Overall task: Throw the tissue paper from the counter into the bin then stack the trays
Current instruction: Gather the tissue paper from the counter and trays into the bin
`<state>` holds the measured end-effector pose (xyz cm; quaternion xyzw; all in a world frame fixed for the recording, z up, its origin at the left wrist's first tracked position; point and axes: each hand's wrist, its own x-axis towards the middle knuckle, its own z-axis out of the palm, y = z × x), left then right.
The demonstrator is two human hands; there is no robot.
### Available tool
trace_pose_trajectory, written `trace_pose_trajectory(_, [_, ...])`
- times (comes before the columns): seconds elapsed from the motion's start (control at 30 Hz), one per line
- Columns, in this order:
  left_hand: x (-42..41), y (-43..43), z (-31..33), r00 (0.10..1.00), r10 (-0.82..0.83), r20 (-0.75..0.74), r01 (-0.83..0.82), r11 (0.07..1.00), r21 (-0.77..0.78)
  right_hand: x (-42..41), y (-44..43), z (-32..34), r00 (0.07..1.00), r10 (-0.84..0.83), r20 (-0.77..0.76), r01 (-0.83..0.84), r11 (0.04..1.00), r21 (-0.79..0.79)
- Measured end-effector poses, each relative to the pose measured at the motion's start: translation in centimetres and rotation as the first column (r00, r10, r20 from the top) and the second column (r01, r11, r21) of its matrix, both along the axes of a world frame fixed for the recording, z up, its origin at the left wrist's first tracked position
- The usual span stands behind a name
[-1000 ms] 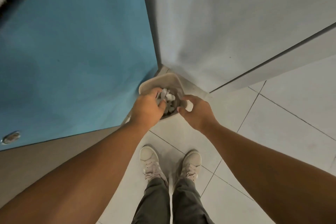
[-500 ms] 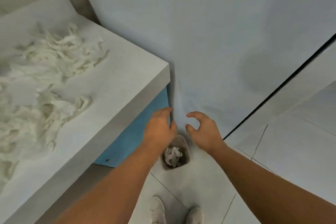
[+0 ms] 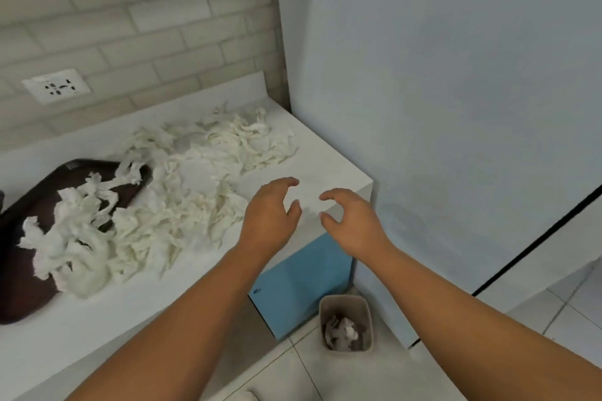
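Up come both hands from over the bin, and the view lifts with them, so the whole desk top is now in sight. Biggest thing in shot, a plain pale wall point(image 3: 456, 107) fills the right side, meeting a grey brick-pattern tiled wall point(image 3: 130, 10) behind the desk. Next, the white desk point(image 3: 97, 342), running from the lower left up to its corner against the pale wall. Spread across it lies the tissue paper point(image 3: 182, 205), a wide heap of torn, crumpled white strips reaching from the back right of the desk down to the left, where part of it lies over a dark brown tray point(image 3: 19, 290). That tray sits flat on the desk at the left edge of the view, its right end buried under tissue. Below the desk's corner, a blue cabinet front point(image 3: 299, 283) shows. Now the hands: the left hand point(image 3: 270, 218) hovers palm down over bare desk just right of the heap, fingers loosely bent, holding nothing. Beside it, apart from it, the right hand point(image 3: 351, 221) hangs over the desk's corner edge, thumb and fingers spread and curved, also empty. Down on the tiled floor point(image 3: 342, 378) stands the small beige bin point(image 3: 366, 329), close to the cabinet and wall, with a wad of white tissue point(image 3: 342, 332) inside it. Smallest, a white wall socket point(image 3: 57, 86) is set in the tiles at upper left.
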<state>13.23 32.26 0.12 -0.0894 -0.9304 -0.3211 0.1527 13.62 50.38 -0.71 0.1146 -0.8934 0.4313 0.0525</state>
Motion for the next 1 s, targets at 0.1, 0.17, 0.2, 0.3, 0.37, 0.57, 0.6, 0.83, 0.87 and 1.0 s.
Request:
trace_pose_trajectory(0.1, [0.4, -3.8, 0.9, 0.996, 0.087, 0.026, -0.088, 0.995, 0.035, -0.6, -2.9, 0.5, 0.998, 0.064, 0.010, -0.064, 0.998, 0.026])
trace_pose_trajectory(0.17, [0.5, -6.4, 1.1, 0.989, 0.138, 0.053, -0.140, 0.989, 0.039, -1.0, -4.7, 0.4, 0.994, 0.109, 0.029, -0.110, 0.992, 0.061])
trace_pose_trajectory(0.2, [0.6, -7.7, 1.1, 0.986, 0.157, 0.065, -0.159, 0.987, 0.034, -1.3, -5.6, 0.3, 0.991, 0.128, 0.046, -0.131, 0.988, 0.083])
trace_pose_trajectory(0.3, [0.4, -11.6, 0.7, 0.977, 0.193, 0.095, -0.195, 0.980, 0.022, -2.3, -8.2, -0.3, 0.984, 0.142, 0.111, -0.157, 0.977, 0.145])
trace_pose_trajectory(0.37, [0.0, -13.9, 0.4, 0.975, 0.198, 0.105, -0.200, 0.980, 0.010, -3.3, -9.8, -1.0, 0.980, 0.141, 0.143, -0.168, 0.966, 0.195])
trace_pose_trajectory(0.57, [-3.1, -19.1, -0.7, 0.978, 0.157, 0.135, -0.155, 0.988, -0.024, -6.4, -14.1, -3.5, 0.974, 0.076, 0.213, -0.153, 0.916, 0.372])
trace_pose_trajectory(0.6, [-3.8, -19.8, -0.9, 0.980, 0.142, 0.141, -0.139, 0.990, -0.031, -6.8, -14.6, -3.8, 0.974, 0.065, 0.218, -0.148, 0.910, 0.386])
trace_pose_trajectory(0.83, [-8.7, -23.1, -1.9, 0.988, -0.006, 0.155, 0.012, 0.999, -0.034, -9.1, -16.6, -5.7, 0.972, -0.062, 0.225, -0.034, 0.916, 0.399])
trace_pose_trajectory(0.87, [-9.2, -23.4, -2.0, 0.989, -0.028, 0.148, 0.033, 0.999, -0.032, -9.3, -16.8, -5.7, 0.973, -0.099, 0.207, 0.010, 0.920, 0.393])
trace_pose_trajectory(1.0, [-10.9, -23.7, -2.0, 0.985, -0.122, 0.121, 0.126, 0.992, -0.030, -9.7, -17.2, -4.5, 0.972, -0.209, 0.106, 0.160, 0.924, 0.347])
